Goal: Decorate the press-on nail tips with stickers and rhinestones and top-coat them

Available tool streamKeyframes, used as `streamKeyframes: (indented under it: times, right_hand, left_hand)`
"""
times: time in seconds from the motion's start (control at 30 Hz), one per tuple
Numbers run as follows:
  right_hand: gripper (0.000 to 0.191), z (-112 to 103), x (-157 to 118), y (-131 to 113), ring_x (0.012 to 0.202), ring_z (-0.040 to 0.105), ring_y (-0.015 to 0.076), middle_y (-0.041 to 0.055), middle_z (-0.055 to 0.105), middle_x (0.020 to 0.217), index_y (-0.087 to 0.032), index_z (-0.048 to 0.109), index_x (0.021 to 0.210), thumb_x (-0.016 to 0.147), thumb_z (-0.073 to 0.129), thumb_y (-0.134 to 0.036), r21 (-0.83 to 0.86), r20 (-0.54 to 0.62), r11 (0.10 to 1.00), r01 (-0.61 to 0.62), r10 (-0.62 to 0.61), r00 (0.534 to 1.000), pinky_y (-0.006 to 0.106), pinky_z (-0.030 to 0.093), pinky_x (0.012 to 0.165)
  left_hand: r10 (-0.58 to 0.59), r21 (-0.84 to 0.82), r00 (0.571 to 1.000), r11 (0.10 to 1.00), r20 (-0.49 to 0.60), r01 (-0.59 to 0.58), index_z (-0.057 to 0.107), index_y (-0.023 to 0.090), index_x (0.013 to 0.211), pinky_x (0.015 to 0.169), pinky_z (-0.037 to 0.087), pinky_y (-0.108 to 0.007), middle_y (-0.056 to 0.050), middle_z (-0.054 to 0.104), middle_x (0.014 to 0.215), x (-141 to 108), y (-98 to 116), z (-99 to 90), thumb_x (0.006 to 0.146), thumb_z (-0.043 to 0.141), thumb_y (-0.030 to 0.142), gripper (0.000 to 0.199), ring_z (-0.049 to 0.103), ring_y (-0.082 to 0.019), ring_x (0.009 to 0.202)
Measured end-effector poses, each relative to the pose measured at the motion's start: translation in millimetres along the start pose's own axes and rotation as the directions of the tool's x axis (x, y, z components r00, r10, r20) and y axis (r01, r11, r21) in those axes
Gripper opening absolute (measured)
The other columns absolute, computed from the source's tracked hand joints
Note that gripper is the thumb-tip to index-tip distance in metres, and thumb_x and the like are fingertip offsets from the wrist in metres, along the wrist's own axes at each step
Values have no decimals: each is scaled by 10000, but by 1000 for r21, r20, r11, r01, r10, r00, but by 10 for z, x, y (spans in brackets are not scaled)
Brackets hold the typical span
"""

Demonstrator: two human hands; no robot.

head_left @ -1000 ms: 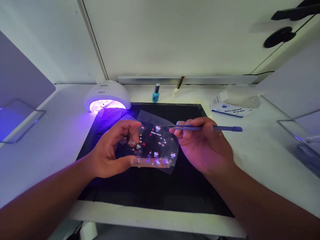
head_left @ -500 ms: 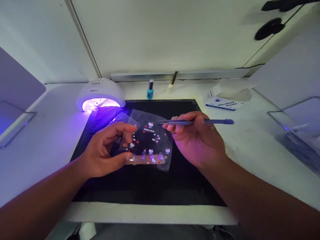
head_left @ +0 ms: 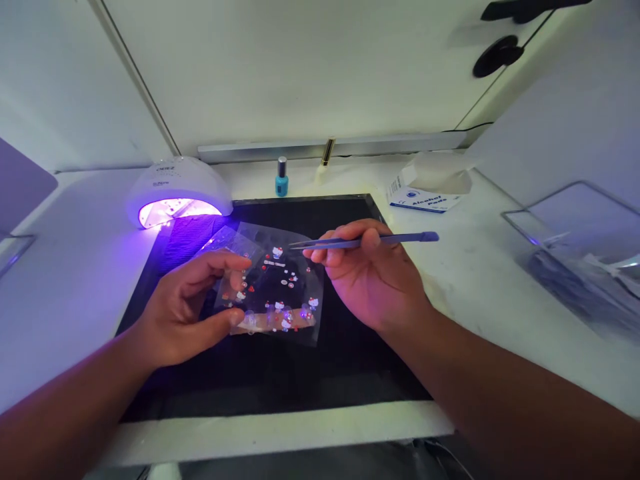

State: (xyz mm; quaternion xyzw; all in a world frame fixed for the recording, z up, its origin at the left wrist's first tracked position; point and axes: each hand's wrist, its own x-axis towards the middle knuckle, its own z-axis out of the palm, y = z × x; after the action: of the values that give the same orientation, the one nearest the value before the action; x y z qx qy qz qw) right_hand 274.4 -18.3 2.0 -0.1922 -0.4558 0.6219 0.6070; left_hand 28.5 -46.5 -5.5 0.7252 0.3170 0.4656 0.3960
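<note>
A clear sheet printed with small white cat figures and red dots point(head_left: 273, 283) is held up by my left hand point(head_left: 185, 310), whose thumb and fingers grip its left side. Clear nail-shaped pieces point(head_left: 277, 317) lie along a skin-coloured strip seen at the sheet's lower edge; whether that strip is a finger behind the sheet I cannot tell. Blue tweezers point(head_left: 395, 239) are pinched in my right hand point(head_left: 373, 277), their tips pointing left beside the upper cat figure. Whether the tips touch the sheet is unclear.
A black mat point(head_left: 320, 373) lies under both hands. A glowing white lamp point(head_left: 183, 183) stands at the back left. Behind the mat are a blue bottle point(head_left: 282, 183) and a gold-capped bottle point(head_left: 325, 160). An open alcohol-pads box point(head_left: 427, 193) and a wire-framed holder point(head_left: 575, 233) are on the right.
The whole view has shifted, so the table items appear further left. The tweezer tips are slightly nearer the upper cat figure. Both holds are unchanged.
</note>
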Motion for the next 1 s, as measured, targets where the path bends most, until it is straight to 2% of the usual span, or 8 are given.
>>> streamKeyframes:
  times: [0.27,0.53,0.77,1.0]
  right_hand:
    - [152,22,25,-29,735,705,132,-35,722,648,-265,768,857,852,724,-410,2,27,1000,9,-9,1000,283,589,777]
    - [153,14,25,-65,713,688,158,-18,719,668,-269,769,833,832,739,-420,-54,24,999,-2,4,1000,327,592,718]
    - [155,27,32,-63,692,692,156,-24,707,641,-277,772,816,816,754,-432,-99,29,995,23,-20,999,315,598,711]
    - [159,-21,60,-61,692,707,156,-29,716,652,-275,776,832,816,755,-431,-105,-28,994,39,-42,999,341,606,774]
  left_hand:
    - [-4,-54,1000,999,-10,4,670,278,1198,733,524,-170,-4,647,878,43,26,22,769,737,93,472,610,-108,772]
    - [18,-82,1000,996,-15,-19,642,254,1240,749,538,-204,-29,665,940,35,-55,26,782,749,118,489,634,-134,830]
    - [33,-115,999,993,0,-33,635,237,1218,687,522,-216,-27,625,923,56,-30,36,802,739,144,438,582,-117,750]
    - [76,-145,997,987,29,-71,569,257,1262,718,518,-201,-12,602,956,64,-47,50,797,729,96,518,559,-107,785]
